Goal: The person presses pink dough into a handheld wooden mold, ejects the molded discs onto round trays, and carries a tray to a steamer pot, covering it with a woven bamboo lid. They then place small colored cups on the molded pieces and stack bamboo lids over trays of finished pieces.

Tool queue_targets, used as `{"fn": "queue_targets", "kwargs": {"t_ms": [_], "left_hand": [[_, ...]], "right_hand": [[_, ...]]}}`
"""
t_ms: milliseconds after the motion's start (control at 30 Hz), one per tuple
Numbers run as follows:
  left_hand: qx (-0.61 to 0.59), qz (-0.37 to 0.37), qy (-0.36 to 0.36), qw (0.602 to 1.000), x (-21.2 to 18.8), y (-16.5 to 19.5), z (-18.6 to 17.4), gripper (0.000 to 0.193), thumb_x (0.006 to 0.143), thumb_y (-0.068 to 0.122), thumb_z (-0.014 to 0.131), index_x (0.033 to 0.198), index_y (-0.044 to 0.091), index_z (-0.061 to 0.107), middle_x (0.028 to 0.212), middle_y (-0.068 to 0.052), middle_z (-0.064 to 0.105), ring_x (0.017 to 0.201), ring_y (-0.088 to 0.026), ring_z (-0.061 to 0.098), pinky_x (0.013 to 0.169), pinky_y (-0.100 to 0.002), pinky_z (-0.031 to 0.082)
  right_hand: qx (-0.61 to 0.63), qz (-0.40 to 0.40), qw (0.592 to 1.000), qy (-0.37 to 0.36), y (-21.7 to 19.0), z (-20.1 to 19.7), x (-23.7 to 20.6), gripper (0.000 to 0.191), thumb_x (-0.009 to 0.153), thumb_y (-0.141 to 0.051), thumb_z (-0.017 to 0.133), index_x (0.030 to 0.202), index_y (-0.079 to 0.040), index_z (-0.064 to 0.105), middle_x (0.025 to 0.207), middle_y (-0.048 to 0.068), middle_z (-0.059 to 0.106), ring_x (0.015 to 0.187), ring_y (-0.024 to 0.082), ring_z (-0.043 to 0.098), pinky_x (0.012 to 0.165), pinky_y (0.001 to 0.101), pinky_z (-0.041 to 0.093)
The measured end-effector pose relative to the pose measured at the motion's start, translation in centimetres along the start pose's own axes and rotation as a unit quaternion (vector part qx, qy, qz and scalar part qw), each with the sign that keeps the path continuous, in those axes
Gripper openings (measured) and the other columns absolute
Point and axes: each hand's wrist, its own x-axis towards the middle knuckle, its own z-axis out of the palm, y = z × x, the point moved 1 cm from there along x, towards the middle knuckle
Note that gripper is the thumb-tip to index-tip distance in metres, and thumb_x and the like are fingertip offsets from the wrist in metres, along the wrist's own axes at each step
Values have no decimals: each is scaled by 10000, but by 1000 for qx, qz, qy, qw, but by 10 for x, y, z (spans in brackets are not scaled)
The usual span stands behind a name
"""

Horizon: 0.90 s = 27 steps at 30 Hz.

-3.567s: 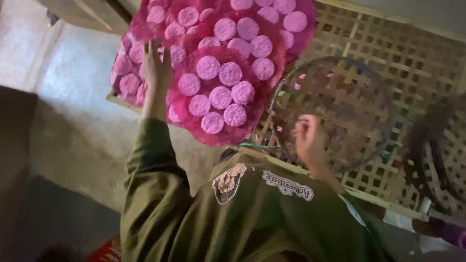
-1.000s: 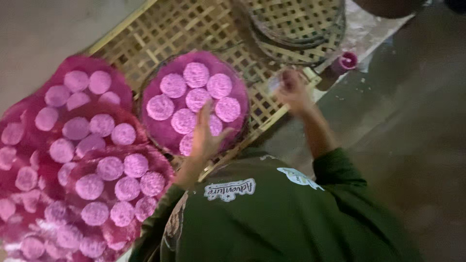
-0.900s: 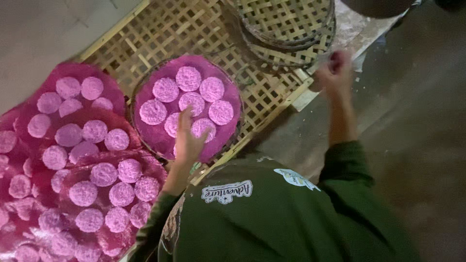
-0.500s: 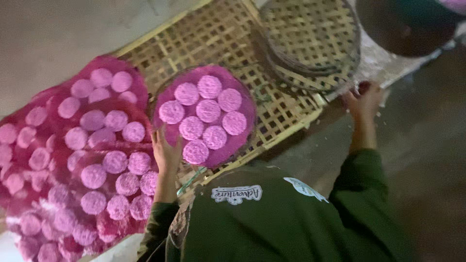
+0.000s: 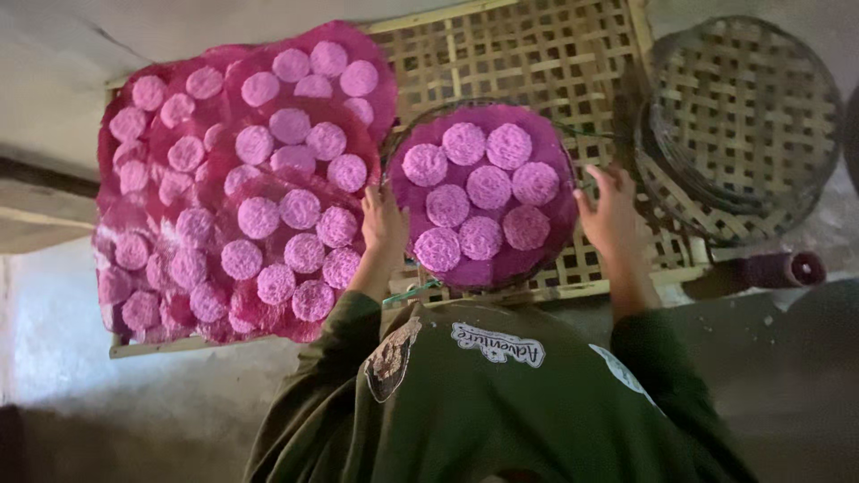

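The round woven tray, pink-lined and carrying eight pink noodle discs, sat between the left hand and right hand, both gripping its rim.

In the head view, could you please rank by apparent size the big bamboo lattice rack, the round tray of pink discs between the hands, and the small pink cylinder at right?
1. Bamboo lattice rack, largest.
2. Round tray, gripped at its rim by left hand and right hand.
3. Pink cylinder, smallest.

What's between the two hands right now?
Head view: a round woven tray of pink round cakes lies between them; left hand is at one edge, right hand at the other.
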Motion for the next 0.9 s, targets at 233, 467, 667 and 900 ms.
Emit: {"fn": "queue_targets", "kwargs": {"t_ms": [233,467,667,900], "left_hand": [[29,-7,0,1000,29,1,8,442,878,183,709,1281,67,573,1283,-169,515,1211,-376,540,948,-430,532],[-224,-25,-10,974,26,-2,4,658,952,163,615,1557,35,389,1420,-245,482,1116,-452,597,860,-534,555],[-220,14,-104,970,12,-4,-5,515,959,-24,414,1473,15,409,1549,-222,390,1111,-322,646,686,-374,611],[-389,106,11,915,55,-10,-80,553,862,-126,443,1368,13,616,1518,-178,535,965,-196,679,559,-205,571]], "right_hand": [[-152,-7,988,10,-39,48,58,485,1043,-258,649,1482,-85,540,1424,308,535,1317,507,480,1009,572,448],[-137,32,990,-25,-61,66,114,305,1010,-267,703,1264,-102,662,1091,180,729,995,387,694,825,493,545],[-67,-159,984,47,-60,59,114,157,1129,-211,671,1151,-65,614,936,170,666,824,399,650,690,475,493],[77,-187,979,-23,-110,33,155,213,1162,-178,606,1065,-7,526,792,111,512,661,242,498,634,391,442]]}}
